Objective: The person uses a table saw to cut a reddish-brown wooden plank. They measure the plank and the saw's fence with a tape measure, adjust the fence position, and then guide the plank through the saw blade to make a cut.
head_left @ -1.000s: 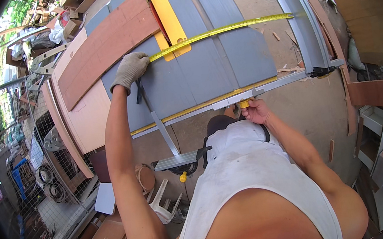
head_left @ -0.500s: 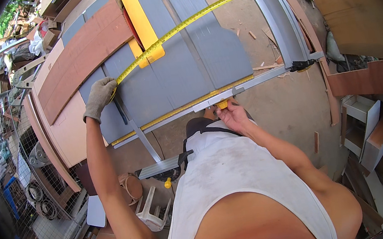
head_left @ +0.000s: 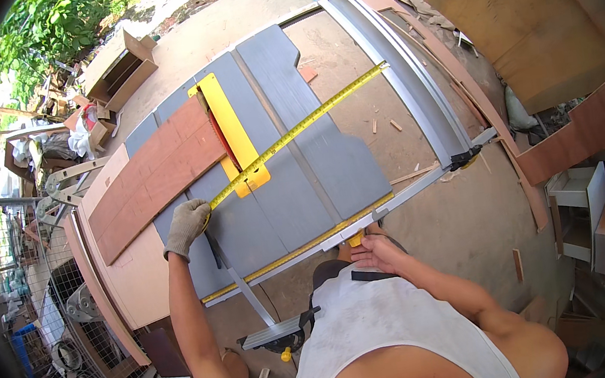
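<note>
Yellow tape measure (head_left: 298,128) crosses the grey surface (head_left: 346,172) to a metal rail (head_left: 404,78).
Left hand (head_left: 189,224) pinches it; right hand (head_left: 381,253) is by a yellow knob (head_left: 356,239), grip unclear. Open box (head_left: 107,60) looks dark inside.

You had one gloved hand (head_left: 188,224) and one bare hand (head_left: 377,253); before you were one tape measure (head_left: 302,125), one saw table (head_left: 258,228) and one yellow plate (head_left: 227,115).

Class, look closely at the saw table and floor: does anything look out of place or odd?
Yes: wood scraps lie on the floor between table and fence, looking untidy. Also, the left hand, holding the tape, is gloved while the right hand is bare: an odd mismatch.
</note>
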A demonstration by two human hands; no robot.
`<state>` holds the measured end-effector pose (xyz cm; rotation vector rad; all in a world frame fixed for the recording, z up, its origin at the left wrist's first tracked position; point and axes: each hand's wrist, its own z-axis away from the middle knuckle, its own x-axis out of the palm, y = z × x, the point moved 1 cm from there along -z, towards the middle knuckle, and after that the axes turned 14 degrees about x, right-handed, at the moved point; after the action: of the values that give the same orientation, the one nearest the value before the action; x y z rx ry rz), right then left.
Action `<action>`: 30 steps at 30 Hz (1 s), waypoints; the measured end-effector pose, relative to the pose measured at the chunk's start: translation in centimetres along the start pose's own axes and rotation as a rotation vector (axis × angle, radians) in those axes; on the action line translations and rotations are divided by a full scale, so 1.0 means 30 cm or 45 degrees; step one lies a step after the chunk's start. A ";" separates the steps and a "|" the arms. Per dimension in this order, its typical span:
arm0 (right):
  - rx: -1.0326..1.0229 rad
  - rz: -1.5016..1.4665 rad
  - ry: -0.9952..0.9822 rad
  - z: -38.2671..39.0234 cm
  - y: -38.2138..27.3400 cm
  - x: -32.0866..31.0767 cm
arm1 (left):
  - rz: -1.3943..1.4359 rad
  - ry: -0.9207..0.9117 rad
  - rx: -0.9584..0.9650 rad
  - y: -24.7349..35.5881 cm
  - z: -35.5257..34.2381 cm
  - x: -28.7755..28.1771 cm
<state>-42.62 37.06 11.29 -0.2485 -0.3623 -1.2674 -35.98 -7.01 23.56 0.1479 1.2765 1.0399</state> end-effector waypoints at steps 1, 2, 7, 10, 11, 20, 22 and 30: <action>-0.147 0.593 0.101 0.089 -0.027 0.032 | -0.018 0.023 0.012 -0.029 0.005 -0.013; -0.272 1.186 0.182 0.200 -0.066 0.073 | -0.035 0.032 0.007 -0.066 0.026 -0.021; -1.330 1.651 0.829 0.355 -0.158 0.173 | 0.026 0.028 -0.108 -0.064 0.072 -0.077; -1.213 1.886 0.985 0.285 -0.195 0.181 | -0.070 0.044 0.015 -0.048 0.089 -0.063; -1.231 1.952 0.987 0.257 -0.194 0.191 | -0.047 0.086 0.063 -0.103 0.097 -0.044; -1.224 2.341 1.002 0.166 -0.188 0.237 | -0.234 -0.004 0.075 0.010 0.055 0.017; -1.328 2.336 0.982 0.168 -0.181 0.227 | -0.305 0.008 0.156 -0.012 0.008 0.020; -1.791 2.482 0.749 0.200 -0.200 0.162 | -0.460 -0.107 0.232 0.050 -0.189 0.019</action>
<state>-47.91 33.33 18.62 -1.0179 1.1770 0.6197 -41.55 -8.24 22.11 0.0937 1.2639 0.6025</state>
